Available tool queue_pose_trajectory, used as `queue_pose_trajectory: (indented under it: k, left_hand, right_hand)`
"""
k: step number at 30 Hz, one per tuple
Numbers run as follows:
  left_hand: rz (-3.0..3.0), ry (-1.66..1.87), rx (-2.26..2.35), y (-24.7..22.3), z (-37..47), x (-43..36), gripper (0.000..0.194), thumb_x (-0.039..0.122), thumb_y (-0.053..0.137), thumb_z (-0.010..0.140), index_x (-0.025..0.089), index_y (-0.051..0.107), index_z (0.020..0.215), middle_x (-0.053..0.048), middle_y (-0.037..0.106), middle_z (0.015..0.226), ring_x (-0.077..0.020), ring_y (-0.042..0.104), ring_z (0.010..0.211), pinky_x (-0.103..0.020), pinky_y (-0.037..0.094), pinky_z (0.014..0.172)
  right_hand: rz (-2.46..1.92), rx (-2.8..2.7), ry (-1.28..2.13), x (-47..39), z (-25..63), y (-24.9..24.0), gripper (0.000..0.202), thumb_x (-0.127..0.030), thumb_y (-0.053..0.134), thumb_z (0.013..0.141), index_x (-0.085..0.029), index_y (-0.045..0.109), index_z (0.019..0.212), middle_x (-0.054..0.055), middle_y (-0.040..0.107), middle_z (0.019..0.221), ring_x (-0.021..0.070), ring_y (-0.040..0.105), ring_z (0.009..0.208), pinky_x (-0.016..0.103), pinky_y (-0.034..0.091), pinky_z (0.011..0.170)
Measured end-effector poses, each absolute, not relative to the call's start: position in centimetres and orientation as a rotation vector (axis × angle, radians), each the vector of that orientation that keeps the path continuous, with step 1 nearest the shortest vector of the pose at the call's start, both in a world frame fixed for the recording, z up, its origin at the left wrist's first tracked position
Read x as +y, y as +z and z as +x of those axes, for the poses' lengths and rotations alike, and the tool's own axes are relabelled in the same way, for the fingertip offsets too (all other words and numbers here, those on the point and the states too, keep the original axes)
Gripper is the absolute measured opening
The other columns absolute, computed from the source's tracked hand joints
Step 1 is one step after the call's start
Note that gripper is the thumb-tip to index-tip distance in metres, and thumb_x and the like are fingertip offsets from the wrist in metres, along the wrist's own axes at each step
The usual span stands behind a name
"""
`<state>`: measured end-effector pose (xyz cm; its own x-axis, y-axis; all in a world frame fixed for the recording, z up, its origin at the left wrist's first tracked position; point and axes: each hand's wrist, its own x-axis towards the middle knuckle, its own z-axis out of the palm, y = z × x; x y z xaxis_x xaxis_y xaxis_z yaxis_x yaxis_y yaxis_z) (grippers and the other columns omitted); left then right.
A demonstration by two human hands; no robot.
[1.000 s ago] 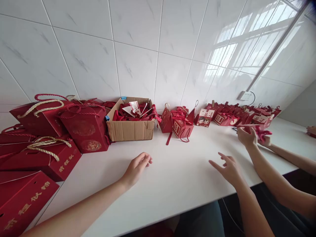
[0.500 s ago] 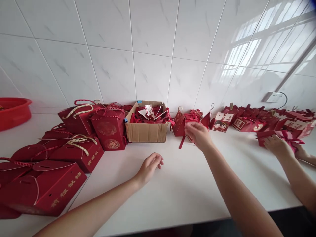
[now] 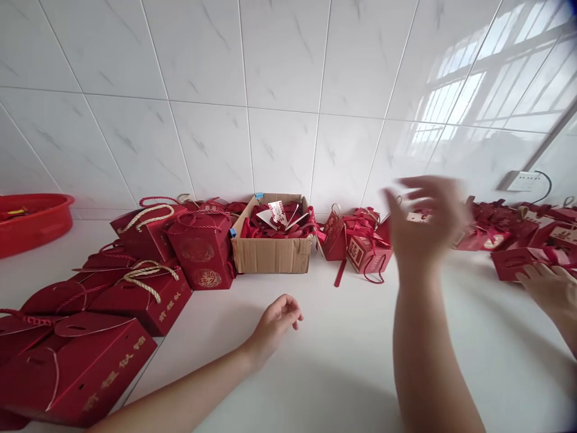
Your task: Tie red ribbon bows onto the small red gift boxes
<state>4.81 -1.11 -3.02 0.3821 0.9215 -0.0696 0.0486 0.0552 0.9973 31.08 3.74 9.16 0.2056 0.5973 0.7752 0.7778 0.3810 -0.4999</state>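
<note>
My left hand (image 3: 278,325) rests low over the white counter, its fingers curled in and nothing visible in them. In front of it stands an open cardboard box (image 3: 271,255) holding red ribbons and white-and-red printed cards. My right hand (image 3: 426,219) is raised and blurred by motion, with fingers spread and nothing in them. To its left sits a small red gift box (image 3: 368,252) with a cord handle hanging down its front. Beside that box are another red gift box (image 3: 334,237) and a loose red strip (image 3: 340,273) lying on the counter.
Large red gift boxes (image 3: 85,367) with rope handles crowd the left side, before a red plastic basin (image 3: 38,225). More small red boxes line the tiled wall at right, where another person's hand (image 3: 552,294) reaches in near a red box (image 3: 516,261). A socket (image 3: 523,180) is on the wall.
My right hand has left the small red gift box and moved right and up, its fingers opening. My left hand stays almost in place. The other person's hand has shifted right.
</note>
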Motion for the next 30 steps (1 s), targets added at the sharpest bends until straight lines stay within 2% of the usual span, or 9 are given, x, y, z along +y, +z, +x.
queue_pose_trajectory:
  k: [4,6,9,13,21,30]
  left_hand:
    - [1.322,0.866,0.979,-2.5,4.6,-1.4,0.011,0.029,0.056,0.078,0.02,0.05,0.075,0.001,0.057,0.075,-0.0132,0.05,0.069,-0.026,0.035,0.067]
    - [1.332,0.859,0.971,-2.5,4.6,-1.4,0.011,0.028,0.057,0.078,0.02,0.05,0.076,0.001,0.056,0.075,-0.0131,0.049,0.069,-0.026,0.035,0.067]
    - [1.347,0.842,0.957,-2.4,4.6,-1.5,0.012,0.029,0.058,0.078,0.02,0.05,0.075,0.001,0.055,0.075,-0.0132,0.049,0.069,-0.027,0.036,0.069]
    - [1.352,0.833,0.941,-2.4,4.6,-1.5,0.013,0.028,0.059,0.077,0.02,0.05,0.074,0.001,0.054,0.073,-0.0134,0.049,0.07,-0.027,0.036,0.071]
    - [1.342,0.837,0.947,-2.7,4.5,-1.4,0.009,0.017,0.053,0.073,0.019,0.046,0.069,0.004,0.049,0.067,-0.0121,0.048,0.068,-0.027,0.036,0.072]
    - [1.433,0.866,0.971,-3.0,4.7,-1.5,0.009,0.022,0.055,0.075,0.019,0.046,0.074,0.002,0.049,0.074,-0.013,0.048,0.072,-0.027,0.038,0.071]
  right_hand:
    - [-1.72,-1.581,0.05,5.0,30.5,8.1,0.035,-0.034,0.08,0.058,-0.016,0.072,0.088,0.013,0.067,0.092,0.0288,0.063,0.085,0.043,0.051,0.072]
    - [-1.755,-1.601,0.098,4.8,30.5,8.0,0.034,-0.036,0.076,0.061,-0.016,0.073,0.089,0.012,0.068,0.085,0.0284,0.064,0.078,0.041,0.051,0.066]
    - [-1.754,-1.589,0.105,3.9,30.7,8.5,0.042,-0.043,0.066,0.071,-0.017,0.07,0.104,0.012,0.07,0.091,0.0276,0.065,0.08,0.04,0.05,0.065]
    - [-1.797,-1.649,0.196,2.7,30.9,9.4,0.044,-0.044,0.067,0.069,-0.018,0.071,0.104,0.013,0.07,0.093,0.0291,0.065,0.082,0.04,0.05,0.065]
    - [-1.841,-1.666,0.105,1.6,30.3,10.5,0.049,-0.044,0.059,0.076,-0.02,0.063,0.119,0.012,0.066,0.107,0.0281,0.062,0.093,0.037,0.05,0.073]
    - [-1.831,-1.71,0.154,0.6,29.5,11.0,0.046,-0.043,0.054,0.08,-0.021,0.062,0.121,0.011,0.064,0.118,0.0293,0.06,0.105,0.04,0.05,0.082]
